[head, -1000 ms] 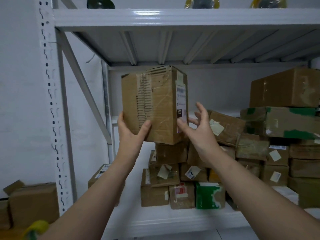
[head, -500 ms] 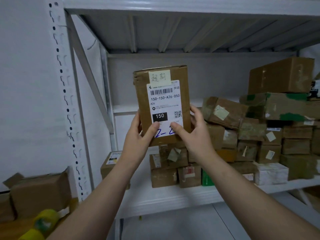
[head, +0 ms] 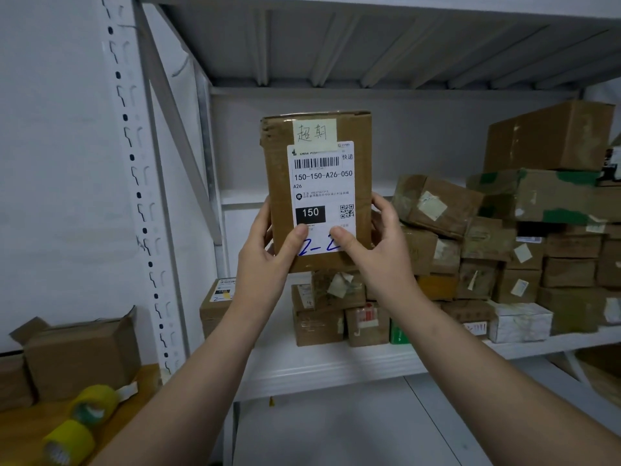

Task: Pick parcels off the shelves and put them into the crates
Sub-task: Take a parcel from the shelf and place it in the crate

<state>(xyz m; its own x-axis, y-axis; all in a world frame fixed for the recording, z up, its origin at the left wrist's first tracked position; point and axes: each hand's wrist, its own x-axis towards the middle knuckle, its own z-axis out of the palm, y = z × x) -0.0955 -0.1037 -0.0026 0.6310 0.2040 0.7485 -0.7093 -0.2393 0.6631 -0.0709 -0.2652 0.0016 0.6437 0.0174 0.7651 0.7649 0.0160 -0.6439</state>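
I hold a brown cardboard parcel upright in front of the shelf, its white shipping label and a yellow note facing me. My left hand grips its lower left side, thumb on the label. Gripping the lower right side is my right hand, with its thumb also on the label. Behind the parcel a heap of taped cardboard parcels lies on the white metal shelf. No crate is in view.
A slotted shelf post and a diagonal brace stand at the left. An open carton and rolls of yellow tape sit on a wooden surface at the lower left. Another shelf board runs overhead.
I have turned the parcel so its label faces me and brought it closer. Both hands went from a loose hold to gripping its lower sides. The view dropped slightly.
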